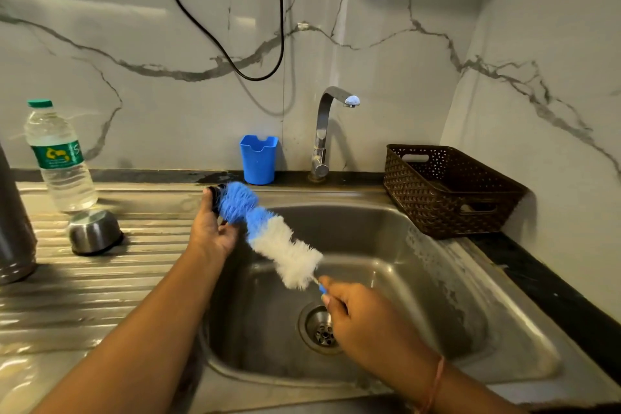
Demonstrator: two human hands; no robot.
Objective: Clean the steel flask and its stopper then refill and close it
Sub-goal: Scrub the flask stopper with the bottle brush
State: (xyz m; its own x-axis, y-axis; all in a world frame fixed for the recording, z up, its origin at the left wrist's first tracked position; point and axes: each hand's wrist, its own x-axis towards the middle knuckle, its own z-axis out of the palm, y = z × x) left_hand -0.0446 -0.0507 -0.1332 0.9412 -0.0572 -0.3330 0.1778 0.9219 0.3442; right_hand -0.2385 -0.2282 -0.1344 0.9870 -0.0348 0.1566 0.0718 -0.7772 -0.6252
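Note:
Over the left rim of the steel sink (437, 265), my left hand (211, 228) grips a small black stopper (215, 193). The blue tip of a blue-and-white bottle brush (272, 232) presses against the stopper and hides most of it. My right hand (349, 309) grips the brush's blue handle above the drain. The steel flask (13, 222) stands at the far left edge on the ribbed drainboard, only partly in view. Its steel cup lid (94, 232) sits upside down on the drainboard. A water bottle (58, 158) with a green cap stands behind it.
A chrome tap (324, 134) rises behind the sink, with no water running. A blue plastic holder (258, 160) stands left of it against the marble wall. A brown woven basket (447, 188) sits on the right counter. A black cable hangs on the wall.

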